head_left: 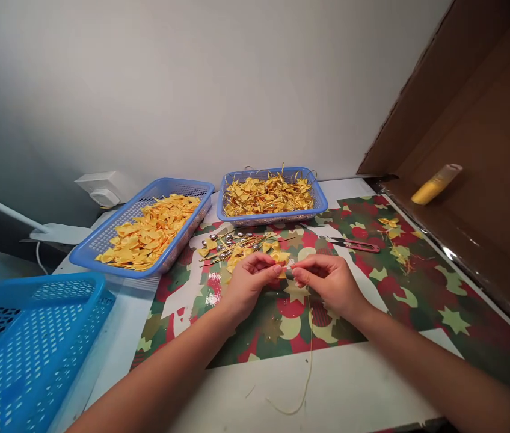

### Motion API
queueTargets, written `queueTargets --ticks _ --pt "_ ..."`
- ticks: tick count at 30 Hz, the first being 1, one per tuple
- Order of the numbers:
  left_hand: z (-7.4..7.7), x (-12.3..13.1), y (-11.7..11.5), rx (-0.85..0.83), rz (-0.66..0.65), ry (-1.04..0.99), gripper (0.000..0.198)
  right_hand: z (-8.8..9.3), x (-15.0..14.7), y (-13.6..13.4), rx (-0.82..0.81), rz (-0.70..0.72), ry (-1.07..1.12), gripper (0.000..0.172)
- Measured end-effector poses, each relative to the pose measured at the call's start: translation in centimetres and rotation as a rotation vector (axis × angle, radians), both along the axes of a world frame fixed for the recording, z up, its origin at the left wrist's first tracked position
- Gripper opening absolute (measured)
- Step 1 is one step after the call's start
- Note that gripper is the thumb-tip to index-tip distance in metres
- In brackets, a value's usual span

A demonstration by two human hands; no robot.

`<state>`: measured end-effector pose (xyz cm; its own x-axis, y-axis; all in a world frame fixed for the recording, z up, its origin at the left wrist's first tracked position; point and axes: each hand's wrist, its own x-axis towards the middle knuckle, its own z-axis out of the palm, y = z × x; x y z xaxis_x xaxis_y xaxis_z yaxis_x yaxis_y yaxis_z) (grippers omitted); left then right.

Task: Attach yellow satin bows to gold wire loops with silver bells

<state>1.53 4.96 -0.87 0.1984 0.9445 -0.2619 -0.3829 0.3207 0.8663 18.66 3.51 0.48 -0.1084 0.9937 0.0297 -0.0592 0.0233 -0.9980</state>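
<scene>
My left hand [252,279] and my right hand [329,281] come together over the patterned sheet, fingertips nearly touching. Both are closed in a pinch. Something small and pale sits between the fingertips, too small to make out. From under my right hand a yellow thread [311,343] hangs and curls onto the pale table edge. Just beyond the hands lie loose yellow ribbon bows [237,260], small silver bells [224,255] and gold cords [248,243]. My left fingers partly cover some of the bows.
A blue basket of yellow bows [165,264] stands back left, another with bows and gold cords [273,218] behind the hands. Thread snips [358,245] lie right. A bright blue basket [47,337] is near left. A cardboard wall [476,120] bounds the right, with a yellow-filled tube [435,185].
</scene>
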Motion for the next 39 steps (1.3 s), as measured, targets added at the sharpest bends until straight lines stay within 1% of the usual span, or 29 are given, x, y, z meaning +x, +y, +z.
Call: queueTargets --ticks 3,6,10,14,20,39 --pt "-0.1 -0.1 -0.1 -0.07 0.002 -0.076 0.036 -0.6 0.1 -0.3 0.063 0.013 -0.09 0.014" --pt "-0.1 -0.3 -0.5 -0.142 -0.043 -0.135 0.037 -1.0 0.2 -0.5 0.197 0.004 -0.217 0.01" --pt "-0.1 -0.4 -0.8 -0.172 -0.092 -0.187 0.034 -1.4 0.3 -0.8 0.357 0.02 -0.365 0.014" --pt "-0.2 -0.5 -1.0 -0.177 -0.114 -0.193 0.033 -1.5 0.3 -1.0 0.427 0.025 -0.396 0.015" --pt "-0.3 -0.7 -1.0 -0.196 -0.133 -0.191 0.033 -1.7 0.5 -0.9 0.529 0.016 -0.386 0.014" --pt "-0.4 -0.8 -1.2 -0.204 -0.134 -0.151 0.035 -1.5 0.7 -0.8 0.596 0.028 -0.389 0.014"
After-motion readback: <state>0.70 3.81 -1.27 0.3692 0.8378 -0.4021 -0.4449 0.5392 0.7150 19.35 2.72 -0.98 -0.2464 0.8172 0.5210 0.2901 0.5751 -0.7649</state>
